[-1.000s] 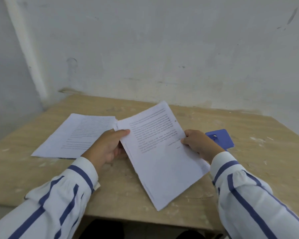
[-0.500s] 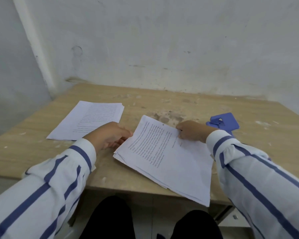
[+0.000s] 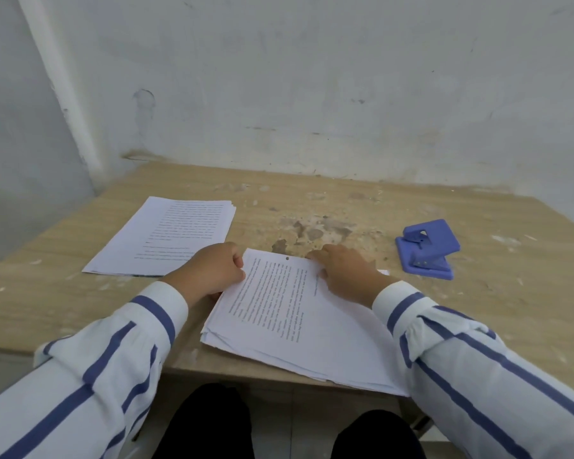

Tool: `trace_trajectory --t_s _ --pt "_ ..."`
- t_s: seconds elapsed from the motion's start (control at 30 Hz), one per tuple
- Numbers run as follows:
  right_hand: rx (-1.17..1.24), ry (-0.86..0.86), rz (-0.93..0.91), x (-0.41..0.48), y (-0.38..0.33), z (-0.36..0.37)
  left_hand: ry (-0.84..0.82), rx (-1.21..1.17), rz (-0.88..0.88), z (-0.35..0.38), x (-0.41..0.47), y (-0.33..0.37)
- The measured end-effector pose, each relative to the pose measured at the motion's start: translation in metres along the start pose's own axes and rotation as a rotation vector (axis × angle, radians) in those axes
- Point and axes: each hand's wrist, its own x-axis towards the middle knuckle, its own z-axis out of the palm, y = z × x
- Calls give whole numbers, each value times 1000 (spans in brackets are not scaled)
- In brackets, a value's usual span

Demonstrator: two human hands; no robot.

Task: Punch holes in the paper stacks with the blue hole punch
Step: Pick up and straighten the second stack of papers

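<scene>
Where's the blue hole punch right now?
In the head view the blue hole punch sits untouched on the table, right of centre, just beyond the right hand, which rests on the near paper stack.

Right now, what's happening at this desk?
A person in a striped shirt has both hands on a paper stack lying at the near edge of the table: left hand at its left edge, right hand on its far right corner. One punched hole shows near its far edge. The blue hole punch sits untouched to the right; a second stack lies left.
</scene>
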Motion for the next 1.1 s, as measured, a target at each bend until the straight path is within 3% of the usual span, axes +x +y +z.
trace_trajectory --t_s 0.23,0.43,0.8,1.1 --pt "44 101 -38 -4 4 9 -26 119 44 6 7 -6" --pt "64 67 32 0 7 -9 -35 160 41 2 10 -3" --pt "300 56 7 43 -52 -62 140 -4 36 -23 18 7" --pt "415 -1 -13 112 -130 -16 311 -34 -137 -40 43 -52"
